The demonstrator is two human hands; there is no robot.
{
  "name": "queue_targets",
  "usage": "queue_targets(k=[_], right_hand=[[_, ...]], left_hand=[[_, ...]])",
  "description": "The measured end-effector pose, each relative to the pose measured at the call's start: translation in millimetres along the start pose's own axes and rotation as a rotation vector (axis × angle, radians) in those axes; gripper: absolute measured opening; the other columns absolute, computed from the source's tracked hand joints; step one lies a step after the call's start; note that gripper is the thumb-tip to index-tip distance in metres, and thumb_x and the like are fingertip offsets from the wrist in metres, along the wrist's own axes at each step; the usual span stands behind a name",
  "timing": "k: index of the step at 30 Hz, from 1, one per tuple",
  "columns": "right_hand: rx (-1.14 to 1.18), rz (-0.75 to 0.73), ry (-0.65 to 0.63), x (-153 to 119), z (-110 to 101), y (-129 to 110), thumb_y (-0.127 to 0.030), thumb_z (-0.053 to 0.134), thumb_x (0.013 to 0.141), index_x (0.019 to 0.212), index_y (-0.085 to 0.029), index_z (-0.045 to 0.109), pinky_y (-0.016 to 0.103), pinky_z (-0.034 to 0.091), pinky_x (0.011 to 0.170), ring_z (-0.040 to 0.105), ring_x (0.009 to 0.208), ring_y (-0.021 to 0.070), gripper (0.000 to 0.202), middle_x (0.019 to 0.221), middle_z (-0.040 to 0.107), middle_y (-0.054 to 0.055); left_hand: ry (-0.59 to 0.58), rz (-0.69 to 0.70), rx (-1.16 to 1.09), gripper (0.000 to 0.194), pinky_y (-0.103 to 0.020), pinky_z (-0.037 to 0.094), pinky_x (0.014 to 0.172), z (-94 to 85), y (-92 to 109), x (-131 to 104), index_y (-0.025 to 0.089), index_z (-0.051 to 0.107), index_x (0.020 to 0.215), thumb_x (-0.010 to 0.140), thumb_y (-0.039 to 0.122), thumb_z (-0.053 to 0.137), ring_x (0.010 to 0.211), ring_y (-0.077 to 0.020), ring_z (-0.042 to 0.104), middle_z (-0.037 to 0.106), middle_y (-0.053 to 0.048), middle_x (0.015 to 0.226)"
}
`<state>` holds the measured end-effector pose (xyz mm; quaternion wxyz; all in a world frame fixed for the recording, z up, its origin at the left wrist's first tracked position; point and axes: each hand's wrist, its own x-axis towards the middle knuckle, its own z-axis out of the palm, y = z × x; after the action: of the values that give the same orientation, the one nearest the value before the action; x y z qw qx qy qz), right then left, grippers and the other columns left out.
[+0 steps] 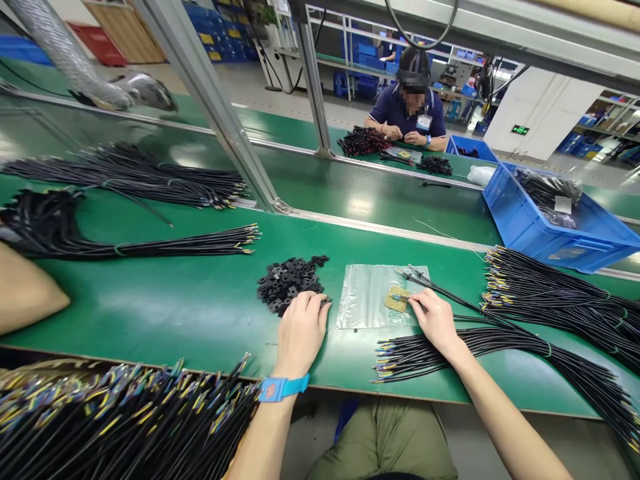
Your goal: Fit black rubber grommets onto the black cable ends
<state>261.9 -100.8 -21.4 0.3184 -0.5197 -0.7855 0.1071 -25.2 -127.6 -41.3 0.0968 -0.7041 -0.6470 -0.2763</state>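
Note:
My left hand [301, 333], with a blue strap on its wrist, is at the near right edge of a pile of small black plastic pieces [287, 283]. Its fingers are curled together, and a bit of a black piece shows at the fingertips. My right hand [435, 321] pinches a black cable [465, 318] close to its end. The stripped wire tip lies over a yellow-brown sponge [396, 299], which rests on a clear plastic bag [357, 297]. A few loose cables cross the bag's right side. Below my right hand is a tied bundle of black cables [505, 337].
More cable bundles lie at right [550, 300] and left [200, 243]. A mass of cables [125, 427] stands at lower left. Behind are a blue crate [565, 240], metal posts [215, 100] and a co-worker [410, 110] handling small parts across the green bench [200, 300].

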Motion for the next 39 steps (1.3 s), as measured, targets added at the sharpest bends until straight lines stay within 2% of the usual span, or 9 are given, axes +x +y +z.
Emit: queue_targets(k=[3, 6, 11, 14, 18, 22, 31, 35, 39], right_hand=[[-0.105, -0.048, 0.044, -4, 4, 3, -0.028, 0.044, 0.099, 0.094, -0.019, 0.068, 0.026, 0.043, 0.07, 0.063, 0.079, 0.0173, 0.026, 0.087, 0.067, 0.006], [-0.213, -0.1, -0.04, -5, 7, 6, -0.024, 0.043, 0.099, 0.087, -0.018, 0.068, 0.025, 0.041, 0.065, 0.061, 0.071, 0.0163, 0.028, 0.082, 0.065, 0.006], [-0.298, -0.125, -0.135, -5, 10, 8, -0.022, 0.042, 0.099, 0.083, -0.018, 0.067, 0.025, 0.038, 0.06, 0.059, 0.062, 0.0157, 0.03, 0.077, 0.064, 0.007], [-0.24, -0.067, -0.053, -5, 7, 8, -0.028, 0.04, 0.101, 0.091, -0.019, 0.068, 0.025, 0.04, 0.062, 0.061, 0.067, 0.0159, 0.031, 0.08, 0.066, 0.007], [-0.016, 0.047, 0.123, -4, 5, 10, -0.032, 0.036, 0.102, 0.096, -0.019, 0.068, 0.024, 0.044, 0.067, 0.064, 0.072, 0.016, 0.035, 0.084, 0.069, 0.006], [0.143, 0.113, 0.194, -2, 7, 9, -0.033, 0.038, 0.101, 0.094, -0.02, 0.068, 0.026, 0.048, 0.074, 0.067, 0.08, 0.0179, 0.034, 0.09, 0.072, 0.007], [0.014, 0.12, 0.021, -2, 6, 5, -0.031, 0.044, 0.099, 0.089, -0.023, 0.072, 0.027, 0.045, 0.064, 0.066, 0.069, 0.018, 0.031, 0.084, 0.073, 0.004], [-0.007, 0.112, 0.013, -2, 6, 3, -0.033, 0.045, 0.098, 0.087, -0.023, 0.073, 0.026, 0.043, 0.061, 0.063, 0.064, 0.0167, 0.032, 0.078, 0.071, 0.004], [0.124, 0.154, 0.113, -1, 6, 2, -0.035, 0.047, 0.097, 0.091, -0.022, 0.072, 0.026, 0.044, 0.063, 0.063, 0.066, 0.0163, 0.029, 0.084, 0.072, 0.004]], left_hand=[[-0.008, 0.024, -0.049, 0.022, -0.037, 0.045, 0.077, 1.9, -3, -2, 0.017, 0.061, 0.095, 0.095, 0.028, 0.042, 0.085, -0.0258, 0.058, 0.065, -0.01, 0.089], [0.006, -0.014, -0.097, 0.025, -0.038, 0.046, 0.077, 1.0, -1, -1, 0.017, 0.062, 0.1, 0.095, 0.029, 0.042, 0.085, -0.0264, 0.059, 0.066, -0.01, 0.088], [0.071, -0.194, -0.457, 0.031, -0.036, 0.049, 0.084, -13.4, 29, 21, 0.018, 0.064, 0.113, 0.095, 0.035, 0.045, 0.091, -0.023, 0.062, 0.066, -0.01, 0.1], [-0.084, -0.225, -0.827, 0.031, -0.031, 0.051, 0.079, -12.1, 55, 50, 0.019, 0.067, 0.108, 0.091, 0.039, 0.05, 0.084, -0.0187, 0.063, 0.067, -0.007, 0.101], [-0.39, -0.23, -1.182, 0.036, -0.03, 0.052, 0.071, 13.0, 76, 83, 0.015, 0.07, 0.106, 0.088, 0.042, 0.055, 0.073, -0.0168, 0.064, 0.07, -0.007, 0.09], [-0.54, -0.25, -1.36, 0.041, -0.03, 0.052, 0.068, 38.4, 86, 89, 0.012, 0.07, 0.107, 0.086, 0.044, 0.058, 0.069, -0.0161, 0.061, 0.07, -0.007, 0.08], [-0.328, -0.381, -1.053, 0.04, -0.026, 0.048, 0.059, 43.5, 63, 76, 0.013, 0.068, 0.11, 0.088, 0.043, 0.053, 0.06, -0.013, 0.057, 0.069, -0.007, 0.085], [-0.125, -0.266, -0.749, 0.032, -0.031, 0.052, 0.072, 45.1, 54, 75, 0.017, 0.07, 0.104, 0.09, 0.035, 0.048, 0.078, -0.0191, 0.064, 0.07, -0.01, 0.098], [-0.102, -0.133, -0.637, 0.031, -0.035, 0.051, 0.082, 49.7, 56, 76, 0.018, 0.069, 0.103, 0.093, 0.032, 0.043, 0.089, -0.022, 0.065, 0.071, -0.01, 0.1]])
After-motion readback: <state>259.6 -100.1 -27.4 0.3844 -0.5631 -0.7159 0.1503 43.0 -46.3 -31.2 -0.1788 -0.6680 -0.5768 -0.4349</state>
